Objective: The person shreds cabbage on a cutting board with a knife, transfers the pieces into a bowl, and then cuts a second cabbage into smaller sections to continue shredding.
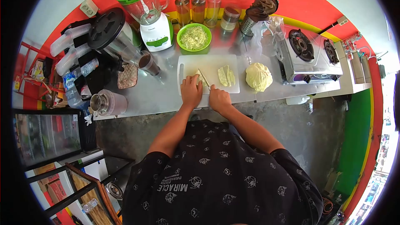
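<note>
On a white cutting board (211, 61), my left hand (191, 88) presses down on a small pale piece of cabbage (198, 75), its fingers bent over it. My right hand (220, 98) is wrapped round the handle of a knife (204, 77), whose blade points up and left beside my left fingertips. Several flat cabbage leaf pieces (226, 76) lie on the right part of the board. Just right of the board sits a pale green cabbage head (258, 77). Behind the board stands a green bowl (194, 51) filled with shredded cabbage (194, 38).
A blender (155, 29) with a green lid stands at the back left, near several pump bottles (198, 6). At the right is a two-burner gas stove (311, 58). A dark-filled cup (148, 63) and a pink-and-metal container (109, 103) stand left on the steel counter (166, 96).
</note>
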`<action>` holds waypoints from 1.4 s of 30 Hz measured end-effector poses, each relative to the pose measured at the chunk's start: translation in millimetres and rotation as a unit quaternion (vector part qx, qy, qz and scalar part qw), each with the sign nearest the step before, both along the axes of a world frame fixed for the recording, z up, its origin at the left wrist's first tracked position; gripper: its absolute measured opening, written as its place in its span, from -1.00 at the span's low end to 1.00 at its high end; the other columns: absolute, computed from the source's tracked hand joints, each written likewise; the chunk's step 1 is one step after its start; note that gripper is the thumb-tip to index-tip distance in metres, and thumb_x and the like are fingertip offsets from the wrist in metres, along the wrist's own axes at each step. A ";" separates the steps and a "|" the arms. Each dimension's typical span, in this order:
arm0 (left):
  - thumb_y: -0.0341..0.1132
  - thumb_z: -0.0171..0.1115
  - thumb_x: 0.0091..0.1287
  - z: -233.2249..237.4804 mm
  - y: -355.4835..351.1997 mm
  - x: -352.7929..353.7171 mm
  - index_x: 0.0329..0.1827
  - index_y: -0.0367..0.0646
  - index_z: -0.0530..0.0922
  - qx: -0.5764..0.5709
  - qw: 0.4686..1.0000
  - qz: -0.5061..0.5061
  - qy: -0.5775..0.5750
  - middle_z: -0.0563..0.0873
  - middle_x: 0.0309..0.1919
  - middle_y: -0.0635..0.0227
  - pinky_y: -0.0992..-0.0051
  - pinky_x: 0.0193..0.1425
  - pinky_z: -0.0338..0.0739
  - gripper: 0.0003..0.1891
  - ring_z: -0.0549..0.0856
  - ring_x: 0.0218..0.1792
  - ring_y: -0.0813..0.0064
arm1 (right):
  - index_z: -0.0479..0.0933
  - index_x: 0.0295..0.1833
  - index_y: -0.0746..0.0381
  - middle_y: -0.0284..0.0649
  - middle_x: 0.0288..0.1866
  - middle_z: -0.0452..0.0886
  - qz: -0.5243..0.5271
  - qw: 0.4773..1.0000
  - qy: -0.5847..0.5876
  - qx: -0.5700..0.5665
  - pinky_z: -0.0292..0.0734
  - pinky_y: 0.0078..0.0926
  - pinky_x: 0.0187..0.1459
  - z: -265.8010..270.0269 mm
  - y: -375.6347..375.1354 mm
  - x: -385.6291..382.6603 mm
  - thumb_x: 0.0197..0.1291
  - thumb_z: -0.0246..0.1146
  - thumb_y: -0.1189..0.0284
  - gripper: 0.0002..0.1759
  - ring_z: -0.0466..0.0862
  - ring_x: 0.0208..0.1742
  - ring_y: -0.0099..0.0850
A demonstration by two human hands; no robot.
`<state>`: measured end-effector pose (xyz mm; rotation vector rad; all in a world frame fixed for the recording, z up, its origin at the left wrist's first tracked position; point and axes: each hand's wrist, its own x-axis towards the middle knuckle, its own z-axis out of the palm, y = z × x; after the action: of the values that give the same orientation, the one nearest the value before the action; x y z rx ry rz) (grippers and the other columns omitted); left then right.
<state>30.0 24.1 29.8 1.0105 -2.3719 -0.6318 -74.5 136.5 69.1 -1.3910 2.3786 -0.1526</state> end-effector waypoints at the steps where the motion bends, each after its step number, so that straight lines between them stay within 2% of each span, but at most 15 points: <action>1: -0.23 0.23 0.42 0.8 0.7 0.6 0.29 -0.11 0.55 -0.002 1.000 0.000 0.006 0.61 0.02 0.14 0.08 0.17 0.42 -0.59 0.57 0.05 0.03 | 0.48 0.00 0.38 0.17 -0.24 0.76 0.000 1.000 0.000 0.002 0.71 0.04 -0.08 1.3 -0.4 0.4 0.33 0.10 0.48 -0.78 0.81 -0.18 0.10; 5: -0.24 0.22 0.42 -4.1 1.7 3.2 0.36 -0.14 0.47 -0.029 0.999 -0.004 -0.017 0.58 0.06 0.15 0.10 0.16 0.41 -0.54 0.56 0.07 0.05 | 0.47 0.02 0.38 0.14 -0.26 0.77 0.015 1.000 0.020 -0.003 0.73 -0.03 -0.13 2.6 -3.5 2.1 0.31 0.13 0.50 -0.77 0.82 -0.20 0.06; 12: -0.23 0.20 0.43 -3.5 3.2 1.4 0.35 -0.12 0.49 -0.020 0.999 0.005 -0.031 0.57 0.07 0.17 0.10 0.20 0.42 -0.55 0.55 0.08 0.08 | 0.46 0.02 0.37 0.02 -0.36 0.78 0.030 0.997 0.069 0.004 0.75 -0.13 -0.27 -9.6 -4.8 6.3 0.30 0.18 0.50 -0.77 0.84 -0.29 -0.05; 16: -0.19 0.18 0.47 -6.9 1.2 1.5 0.34 -0.09 0.53 -0.029 1.000 0.010 -0.006 0.58 0.01 0.26 0.13 0.16 0.42 -0.58 0.55 0.04 0.14 | 0.46 0.02 0.37 0.02 -0.35 0.78 0.035 0.997 0.066 0.022 0.76 -0.16 -0.27 -5.4 -6.3 7.1 0.29 0.20 0.51 -0.76 0.85 -0.29 -0.06; 24: -0.31 0.16 0.46 -9.1 -0.2 1.0 0.24 -0.10 0.62 -0.044 0.999 0.010 -0.002 0.59 -0.04 0.32 0.19 0.11 0.44 -0.67 0.57 -0.01 0.19 | 0.47 0.03 0.38 0.04 -0.27 0.80 0.044 0.994 0.055 0.080 0.77 -0.21 -0.19 24.0 -20.8 6.7 0.21 0.31 0.51 -0.69 0.86 -0.17 -0.08; 31: -0.33 0.17 0.41 -11.0 -2.7 1.0 0.24 -0.13 0.62 -0.040 0.999 0.008 0.011 0.62 -0.05 0.30 0.15 0.10 0.43 -0.65 0.57 -0.02 0.16 | 0.44 0.06 0.38 0.08 -0.25 0.80 0.051 0.993 0.047 0.096 0.77 -0.21 -0.18 8.5 -17.8 17.3 0.27 0.28 0.49 -0.69 0.86 -0.17 -0.06; 33: -0.32 0.17 0.41 -11.7 -4.3 2.0 0.24 -0.15 0.62 -0.027 0.999 -0.003 0.036 0.65 -0.05 0.28 0.13 0.08 0.42 -0.64 0.58 -0.02 0.15 | 0.40 0.06 0.36 0.09 -0.26 0.79 -0.005 0.996 0.037 0.083 0.77 -0.20 -0.17 1.1 -15.3 19.6 0.32 0.24 0.48 -0.72 0.86 -0.18 -0.04; 36: -0.33 0.18 0.40 -9.6 -4.7 2.9 0.24 -0.15 0.61 -0.019 0.999 -0.002 0.032 0.66 -0.03 0.24 0.12 0.12 0.44 -0.64 0.59 -0.01 0.10 | 0.38 0.04 0.33 0.09 -0.27 0.80 -0.007 0.995 0.048 0.085 0.77 -0.20 -0.18 -6.0 -19.9 21.2 0.34 0.23 0.48 -0.75 0.86 -0.20 -0.04; 42: -0.30 0.21 0.42 -8.8 -3.6 5.7 0.26 -0.14 0.60 -0.020 0.999 -0.006 0.037 0.64 -0.02 0.24 0.14 0.14 0.44 -0.63 0.60 0.00 0.10 | 0.39 0.04 0.31 -0.02 -0.27 0.81 0.031 0.994 0.084 0.062 0.76 -0.30 -0.22 -13.0 -42.1 16.9 0.36 0.25 0.43 -0.73 0.87 -0.21 -0.15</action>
<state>35.7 20.5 20.9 0.9404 -2.3182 -0.6126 -57.6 94.4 56.0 -1.4679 2.4281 0.1330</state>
